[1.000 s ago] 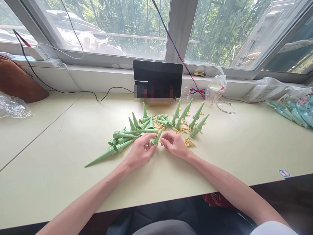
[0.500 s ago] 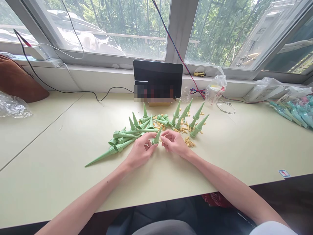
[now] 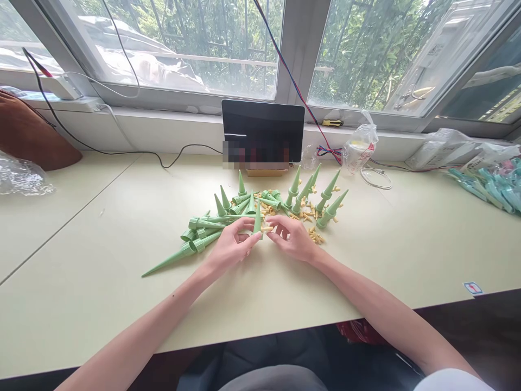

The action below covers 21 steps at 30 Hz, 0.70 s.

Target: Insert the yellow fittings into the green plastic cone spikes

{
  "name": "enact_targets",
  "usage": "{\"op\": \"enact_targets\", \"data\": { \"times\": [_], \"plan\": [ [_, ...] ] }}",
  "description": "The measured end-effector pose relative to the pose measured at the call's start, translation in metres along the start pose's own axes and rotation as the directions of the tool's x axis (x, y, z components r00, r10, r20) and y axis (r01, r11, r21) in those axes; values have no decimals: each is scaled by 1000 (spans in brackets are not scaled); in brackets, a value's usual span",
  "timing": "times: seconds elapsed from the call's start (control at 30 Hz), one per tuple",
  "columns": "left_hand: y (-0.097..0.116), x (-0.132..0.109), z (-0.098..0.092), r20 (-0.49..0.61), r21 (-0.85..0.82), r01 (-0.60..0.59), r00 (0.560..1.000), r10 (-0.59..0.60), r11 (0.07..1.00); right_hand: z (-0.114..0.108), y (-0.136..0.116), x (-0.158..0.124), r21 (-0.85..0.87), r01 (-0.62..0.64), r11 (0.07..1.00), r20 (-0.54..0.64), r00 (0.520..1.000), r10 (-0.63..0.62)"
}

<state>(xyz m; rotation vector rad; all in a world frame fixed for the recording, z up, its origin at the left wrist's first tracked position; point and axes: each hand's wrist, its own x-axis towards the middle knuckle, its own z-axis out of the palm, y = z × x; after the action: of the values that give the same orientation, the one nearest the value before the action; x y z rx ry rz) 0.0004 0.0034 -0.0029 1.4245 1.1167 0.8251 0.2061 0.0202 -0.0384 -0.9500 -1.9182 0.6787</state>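
Observation:
My left hand [image 3: 230, 246] pinches a small green cone spike [image 3: 257, 219] and holds it nearly upright, tip up. My right hand [image 3: 291, 237] is closed on a small yellow piece [image 3: 266, 228] pressed against the cone's side near its base. Both hands rest on the pale table [image 3: 101, 282] just in front of a heap of green cone spikes [image 3: 211, 225]. Several more cones [image 3: 325, 203] stand upright at the back right of the heap, with loose yellow pieces [image 3: 314, 235] scattered among them.
A dark tablet [image 3: 262, 133] leans against the window sill behind the heap. A black cable [image 3: 122, 152] runs along the sill. A plastic bag with a cup [image 3: 360, 145] sits right of the tablet, teal parts [image 3: 492, 187] at far right, a brown cushion [image 3: 28, 136] at far left.
The cone in my left hand has tipped from leaning right to nearly upright. Both hands have shifted slightly away from me, and my right hand now holds the yellow piece at the cone's side.

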Motion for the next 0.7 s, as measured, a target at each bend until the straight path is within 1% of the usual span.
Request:
{"op": "enact_targets", "data": {
  "times": [0.2, 0.3, 0.37, 0.5, 0.7],
  "plan": [
    [-1, 2, 0, 51, -111, -5, 999, 11, 994, -1, 1, 2, -27, 78, 997, -30, 996, -79],
    [-1, 3, 0, 66, -128, 2, 998, 7, 992, -3, -1, 2, -16, 93, 996, -30, 995, -93],
    [-1, 2, 0, 82, -118, -3, 997, 13, 993, -4, -2, 2, -5, 81, 997, -21, 997, -81],
    [-2, 1, -1, 105, -96, -26, 994, 36, 995, -4, -2, 1, 12, 18, 1000, 18, 1000, -18],
    [-5, 3, -1, 87, -27, -76, 993, 78, 997, 1, -2, -1, 33, -20, 999, 47, 999, 19]
  ]
}}
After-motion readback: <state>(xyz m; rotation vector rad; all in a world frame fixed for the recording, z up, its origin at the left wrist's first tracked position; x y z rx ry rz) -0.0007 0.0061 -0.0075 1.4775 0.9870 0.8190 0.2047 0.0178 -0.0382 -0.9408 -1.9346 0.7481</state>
